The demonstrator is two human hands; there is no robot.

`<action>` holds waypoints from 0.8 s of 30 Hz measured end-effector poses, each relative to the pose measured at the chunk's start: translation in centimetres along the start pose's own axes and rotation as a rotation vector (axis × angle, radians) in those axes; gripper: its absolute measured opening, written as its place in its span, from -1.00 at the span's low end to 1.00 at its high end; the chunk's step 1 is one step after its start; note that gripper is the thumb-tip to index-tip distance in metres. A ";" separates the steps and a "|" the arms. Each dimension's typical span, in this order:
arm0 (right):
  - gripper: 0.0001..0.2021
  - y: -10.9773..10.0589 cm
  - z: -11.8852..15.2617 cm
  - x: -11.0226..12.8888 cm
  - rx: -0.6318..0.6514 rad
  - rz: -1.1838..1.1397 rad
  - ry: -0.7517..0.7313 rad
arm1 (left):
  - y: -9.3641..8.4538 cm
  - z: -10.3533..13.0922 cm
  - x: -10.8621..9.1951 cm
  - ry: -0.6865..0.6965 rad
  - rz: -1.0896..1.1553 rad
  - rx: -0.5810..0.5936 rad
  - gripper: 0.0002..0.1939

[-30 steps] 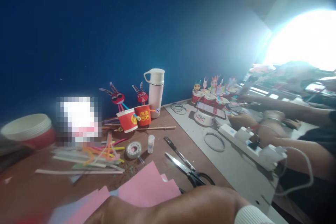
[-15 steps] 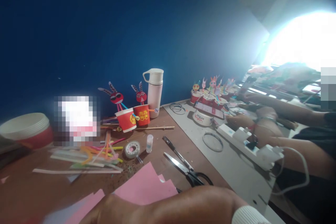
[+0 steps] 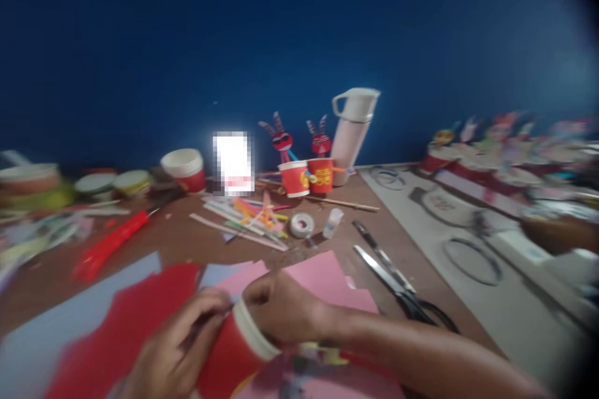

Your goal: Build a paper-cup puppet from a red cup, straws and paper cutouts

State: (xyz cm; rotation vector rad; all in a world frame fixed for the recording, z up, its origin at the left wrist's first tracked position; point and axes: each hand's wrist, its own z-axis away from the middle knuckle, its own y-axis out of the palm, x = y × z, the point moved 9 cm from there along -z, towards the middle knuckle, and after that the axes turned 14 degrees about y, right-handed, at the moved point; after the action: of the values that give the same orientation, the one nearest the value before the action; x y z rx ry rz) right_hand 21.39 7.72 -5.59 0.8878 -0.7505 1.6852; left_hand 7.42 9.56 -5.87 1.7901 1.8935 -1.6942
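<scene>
A red paper cup (image 3: pixel 234 349) with a pale rim lies tilted near the bottom of the head view. My left hand (image 3: pixel 180 343) is wrapped round its left side. At the cup's mouth, my right hand (image 3: pixel 285 308) is closed, its fingertips partly inside; what it pinches, if anything, is hidden. Beneath both hands lie pink paper (image 3: pixel 322 271), red paper (image 3: pixel 126 324) and pale blue paper (image 3: pixel 42 324). Black-handled scissors (image 3: pixel 388 277) rest to the right of my right hand, beside a dark pen (image 3: pixel 367 234).
Behind are coloured strips (image 3: pixel 253 218), a tape roll (image 3: pixel 302 224), a small clear bottle (image 3: pixel 333 223), two decorated red cups (image 3: pixel 294 179) and a white flask (image 3: pixel 350 137). Stacked cups (image 3: pixel 185 168) stand left. A power strip (image 3: pixel 519 249) and blurred cups are at right.
The view has swung left, so the table's left side now shows. Both hands and the red cup have come into view; earlier only one hand and its forearm crossed the bottom edge.
</scene>
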 end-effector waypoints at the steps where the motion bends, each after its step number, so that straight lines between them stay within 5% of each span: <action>1: -0.86 0.2 0.0 0.0 0.032 0.000 0.005 | -0.7 -1.1 -1.7 0.033 0.019 -0.008 -0.91; 5: -0.91 0.7 0.2 0.1 0.154 0.017 0.042 | -1.8 -3.8 -5.8 0.179 0.082 -0.055 -0.83; 12: -0.89 1.3 0.1 -0.6 0.180 0.009 0.090 | -1.5 -3.1 -4.5 0.096 0.236 -0.003 -0.86; 24: -0.78 2.5 0.9 -1.1 0.305 -0.008 0.166 | -0.8 -2.9 -4.9 0.164 0.425 0.134 -0.87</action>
State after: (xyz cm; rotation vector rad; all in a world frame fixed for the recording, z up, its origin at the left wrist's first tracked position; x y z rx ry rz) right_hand 19.40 5.80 -6.24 0.9417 -0.3832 1.8709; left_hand 10.23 8.43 -0.98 2.2424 1.3332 -1.5890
